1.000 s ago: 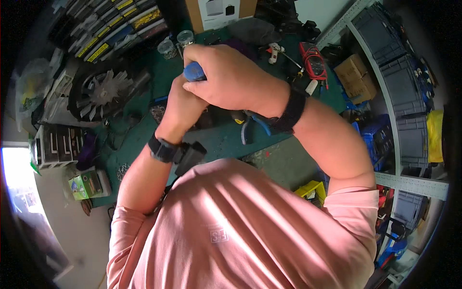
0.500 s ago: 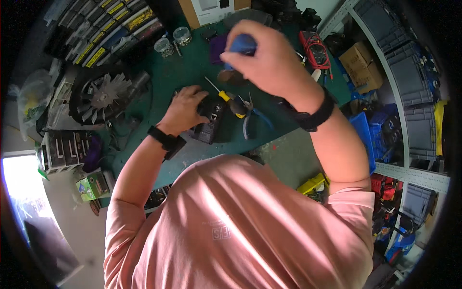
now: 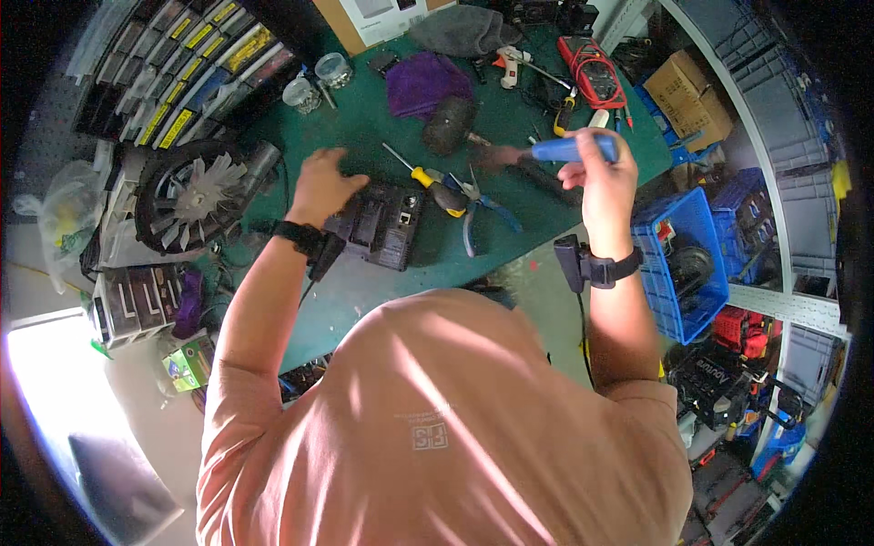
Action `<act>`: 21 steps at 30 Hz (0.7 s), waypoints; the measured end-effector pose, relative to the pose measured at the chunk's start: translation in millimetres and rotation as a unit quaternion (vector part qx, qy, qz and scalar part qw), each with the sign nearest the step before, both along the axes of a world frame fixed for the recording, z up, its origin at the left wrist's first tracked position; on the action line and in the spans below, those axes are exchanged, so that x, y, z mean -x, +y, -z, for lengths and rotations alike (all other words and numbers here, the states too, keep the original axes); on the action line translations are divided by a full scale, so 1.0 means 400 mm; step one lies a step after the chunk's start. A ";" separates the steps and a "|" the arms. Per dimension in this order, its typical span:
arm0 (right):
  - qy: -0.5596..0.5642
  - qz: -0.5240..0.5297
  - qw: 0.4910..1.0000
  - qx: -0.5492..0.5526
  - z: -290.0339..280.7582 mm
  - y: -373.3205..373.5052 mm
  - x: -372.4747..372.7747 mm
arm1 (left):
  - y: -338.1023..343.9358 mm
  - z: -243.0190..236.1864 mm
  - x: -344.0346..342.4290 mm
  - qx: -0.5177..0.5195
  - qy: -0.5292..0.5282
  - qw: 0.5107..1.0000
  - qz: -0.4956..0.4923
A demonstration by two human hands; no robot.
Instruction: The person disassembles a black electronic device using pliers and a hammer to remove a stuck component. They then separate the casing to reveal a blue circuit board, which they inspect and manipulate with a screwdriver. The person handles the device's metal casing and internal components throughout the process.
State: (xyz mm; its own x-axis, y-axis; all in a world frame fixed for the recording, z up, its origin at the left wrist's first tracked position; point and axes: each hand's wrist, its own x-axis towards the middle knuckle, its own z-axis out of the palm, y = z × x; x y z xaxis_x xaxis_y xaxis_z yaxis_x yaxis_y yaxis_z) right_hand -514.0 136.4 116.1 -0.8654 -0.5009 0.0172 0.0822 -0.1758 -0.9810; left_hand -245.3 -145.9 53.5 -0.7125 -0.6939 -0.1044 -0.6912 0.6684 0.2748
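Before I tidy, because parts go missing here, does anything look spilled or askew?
No spill stands out. Mildly untidy: the blue-handled metal pliers lie spread open near the yellow-and-black screwdriver, and the purple cloth is bunched up.

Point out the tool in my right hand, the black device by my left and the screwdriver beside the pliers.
Blue-handled tool (image 3: 564, 149): head view, on its handle.
Black device (image 3: 386, 227): head view, upper face.
Yellow-and-black screwdriver (image 3: 439, 192): head view, on its handle.

Left fingers (image 3: 331, 157) loosely spread, right fingers (image 3: 592, 153) curled tight, both forearms (image 3: 259, 305) stretched forward
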 end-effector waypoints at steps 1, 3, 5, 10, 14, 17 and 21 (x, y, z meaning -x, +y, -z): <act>-0.051 0.022 0.998 0.035 0.024 -0.001 0.016 | -0.015 0.018 -0.021 -0.025 -0.005 0.999 -0.036; -0.189 0.043 0.973 0.121 0.085 -0.001 0.049 | -0.040 0.051 -0.063 -0.072 -0.015 0.992 -0.104; -0.289 0.102 0.940 0.149 0.159 -0.036 0.055 | -0.048 0.103 -0.111 -0.087 0.002 0.992 -0.092; -0.354 0.140 0.903 0.198 0.229 -0.024 0.077 | 0.080 0.069 -0.082 -0.066 -0.020 0.989 -0.128; -0.383 0.145 0.893 0.184 0.268 -0.008 0.104 | 0.142 0.049 -0.088 -0.017 -0.008 0.988 -0.153; -0.391 0.080 0.911 0.107 0.297 0.003 0.095 | 0.162 0.049 -0.099 -0.040 -0.042 0.983 -0.174; -0.189 -0.011 0.977 -0.095 0.236 0.066 0.021 | 0.159 0.070 -0.142 -0.059 0.052 0.983 -0.167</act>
